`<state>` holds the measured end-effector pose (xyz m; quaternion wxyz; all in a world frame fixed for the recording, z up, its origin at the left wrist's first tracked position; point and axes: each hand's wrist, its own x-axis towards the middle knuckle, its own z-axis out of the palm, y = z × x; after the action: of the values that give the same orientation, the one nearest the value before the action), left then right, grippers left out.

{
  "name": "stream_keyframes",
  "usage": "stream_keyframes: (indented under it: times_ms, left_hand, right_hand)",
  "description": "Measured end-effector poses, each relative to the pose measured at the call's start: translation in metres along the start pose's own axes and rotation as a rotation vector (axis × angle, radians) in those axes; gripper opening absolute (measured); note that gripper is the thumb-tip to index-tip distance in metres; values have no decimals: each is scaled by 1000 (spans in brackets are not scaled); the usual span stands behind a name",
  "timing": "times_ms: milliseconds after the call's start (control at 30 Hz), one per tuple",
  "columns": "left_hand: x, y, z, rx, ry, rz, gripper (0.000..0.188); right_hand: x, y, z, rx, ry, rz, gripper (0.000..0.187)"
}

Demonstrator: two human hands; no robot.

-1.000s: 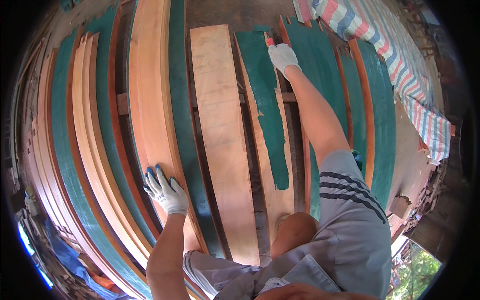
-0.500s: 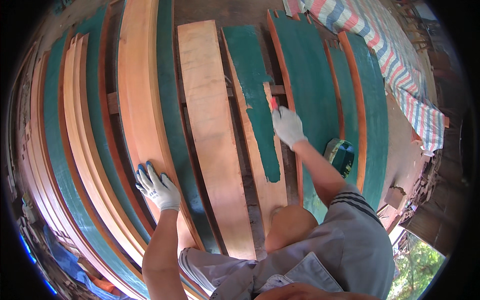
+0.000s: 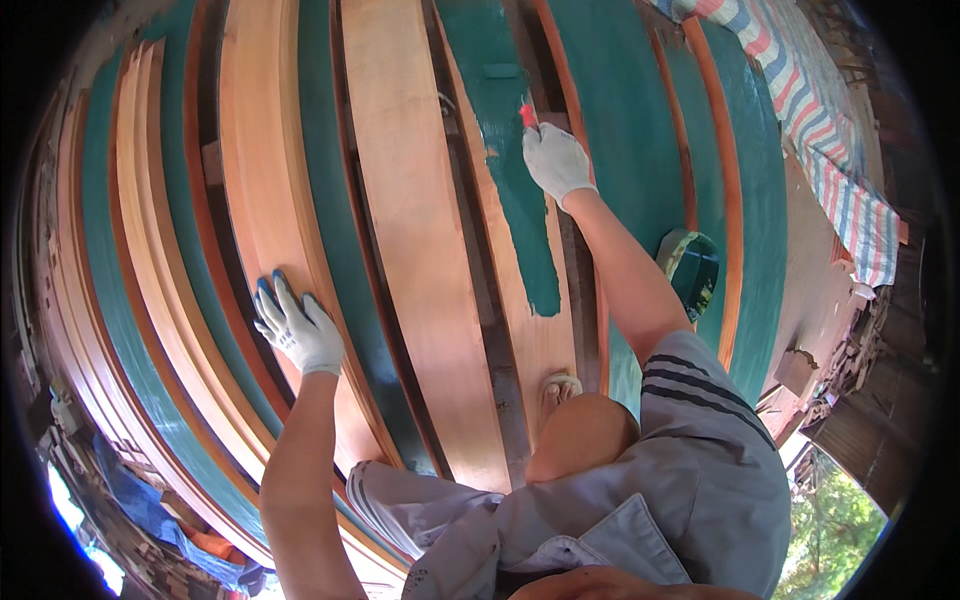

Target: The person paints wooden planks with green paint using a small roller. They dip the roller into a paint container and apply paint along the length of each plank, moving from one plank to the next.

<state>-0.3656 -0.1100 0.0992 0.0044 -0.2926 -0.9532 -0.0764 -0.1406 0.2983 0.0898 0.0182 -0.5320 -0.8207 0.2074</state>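
Note:
My right hand (image 3: 558,162), in a white knit glove, grips the red handle of a small paint roller (image 3: 527,115). Its green-coated head lies on a partly painted board (image 3: 530,345), where wet green paint covers the far part and a ragged strip runs toward me. Bare wood shows along that board's left edge and near end. My left hand (image 3: 300,325), gloved in white with blue fingertips, rests open with spread fingers on a bare wooden plank (image 3: 262,190) to the left. Beyond my right forearm, a paint container (image 3: 690,275) holding dark green paint sits on green boards.
An unpainted board (image 3: 415,230) lies between my hands. More green boards (image 3: 625,150) stretch out on the right, with bare moulded planks (image 3: 160,220) at left. A striped tarp (image 3: 830,150) covers the far right. My foot (image 3: 557,390) is by the painted board's near end.
My right hand and the roller have moved away from me and slightly left. Green now covers a bare patch on the board's right side. The whole view has shifted a little.

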Motion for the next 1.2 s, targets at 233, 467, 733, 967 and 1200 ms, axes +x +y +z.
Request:
stream_keyframes:
  times_ms: [233,467,733,967,1200]
  left_hand:
    - [0,-3,5,-12,47,6,58]
    - [0,-7,15,-49,115,9,57]
    - [-99,-38,5,-67,139,87,63]
    - [-192,-56,-15,-22,31,64,69]
    - [-196,-60,-21,-54,-42,60,73]
  right_hand:
    - [-145,43,6,42,-93,92,41]
    - [-326,97,4,-118,-226,-37,28]
    - [-275,64,-15,115,-67,-54,32]
    - [-83,-9,7,115,4,-50,54]
    - [29,-69,19,114,41,-2,55]
